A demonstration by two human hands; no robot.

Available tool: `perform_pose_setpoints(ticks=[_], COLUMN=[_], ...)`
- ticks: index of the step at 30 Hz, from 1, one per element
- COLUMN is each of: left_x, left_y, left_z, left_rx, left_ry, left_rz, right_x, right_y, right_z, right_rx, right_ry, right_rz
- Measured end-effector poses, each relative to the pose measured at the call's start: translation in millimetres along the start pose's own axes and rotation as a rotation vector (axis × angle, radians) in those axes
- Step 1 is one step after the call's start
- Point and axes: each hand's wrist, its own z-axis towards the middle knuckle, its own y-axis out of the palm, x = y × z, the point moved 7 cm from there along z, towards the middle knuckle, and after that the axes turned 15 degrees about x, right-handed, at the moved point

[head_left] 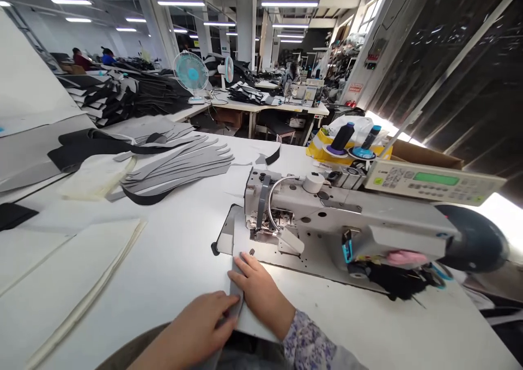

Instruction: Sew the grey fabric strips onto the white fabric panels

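Observation:
A narrow grey fabric strip [235,290] runs from the table's front edge toward the needle area of a sewing machine [322,212]. My left hand [206,321] pinches the strip's near end between thumb and fingers. Just ahead of it, my right hand [263,293] lies flat on the strip and the table, its fingers stretched out toward the machine's presser foot. Part of the strip is hidden under the fingers.
Grey fabric pieces [180,168] fan out at the back left. Pale sheets [81,266] lie at left. Beyond the machine are a control panel [433,180] and thread cones [342,139]. A fan [191,73] stands on another table; people sit far left.

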Motion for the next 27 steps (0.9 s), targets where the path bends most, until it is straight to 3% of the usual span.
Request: perform_pose_setpoints(ticks=[2, 5, 8, 13, 27], left_x=[-4, -9, -5, -2, -11], left_y=[-10, -23, -13, 3, -3], left_z=[19, 56, 84, 107, 121], left_rx=[0.111, 0.443, 0.595, 0.598, 0.581], left_ry=[0.036, 0.129, 0.211, 0.235, 0.241], left_rz=[0.025, 0.14, 0.216, 0.241, 0.24], right_x=[-6, -20, -27, -24, -11], right_y=[-4, -12, -16, -19, -7], right_z=[-13, -37, -53, -47, -31], right_rx=[-0.046, -0.05, -0.025, -0.029, -0.023], right_ry=[0.014, 0.022, 0.049, 0.1, 0.123], right_rz=[0.036, 0.072, 0.047, 0.013, 0.075])
